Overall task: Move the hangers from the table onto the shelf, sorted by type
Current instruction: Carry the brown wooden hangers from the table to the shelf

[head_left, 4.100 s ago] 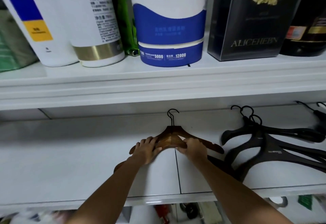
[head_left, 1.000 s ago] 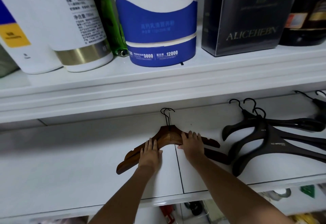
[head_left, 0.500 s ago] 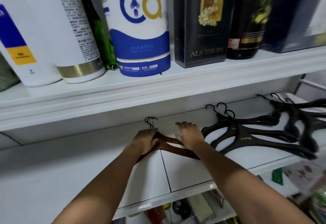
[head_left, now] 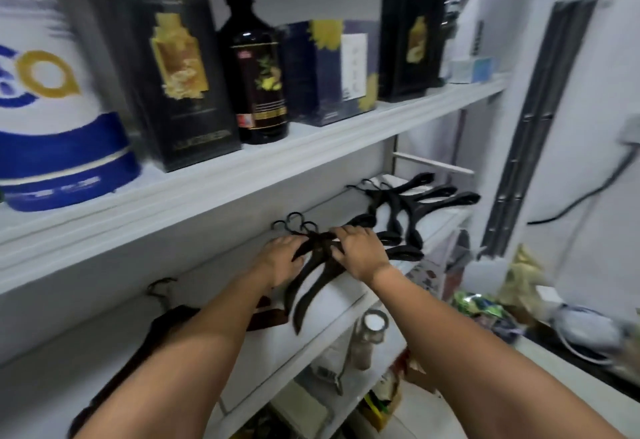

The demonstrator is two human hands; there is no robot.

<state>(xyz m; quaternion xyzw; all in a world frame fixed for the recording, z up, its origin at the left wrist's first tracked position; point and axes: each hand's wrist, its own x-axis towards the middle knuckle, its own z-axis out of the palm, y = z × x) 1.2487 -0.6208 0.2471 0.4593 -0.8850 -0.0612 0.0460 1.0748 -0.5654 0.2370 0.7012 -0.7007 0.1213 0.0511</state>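
A stack of black hangers (head_left: 306, 284) lies in the middle of the white lower shelf (head_left: 341, 291), hooks toward the back wall. My left hand (head_left: 278, 260) holds its left shoulder and my right hand (head_left: 360, 251) curls over its neck. The hands cover the middle of the stack. Brown wooden hangers (head_left: 166, 317) lie further left on the same shelf, partly hidden by my left forearm. A second group of black hangers (head_left: 410, 203) lies at the shelf's right end.
The upper shelf (head_left: 242, 175) overhangs closely and carries dark boxes (head_left: 183, 68), a black pump bottle (head_left: 259, 68) and a blue and white tub (head_left: 52, 120). A jar (head_left: 369, 338) and bags sit below. Clutter and cables lie on the right.
Both hands left the brown wooden hangers and moved right onto the middle stack of black hangers. The view swung right, so the wooden hangers now lie at the lower left.
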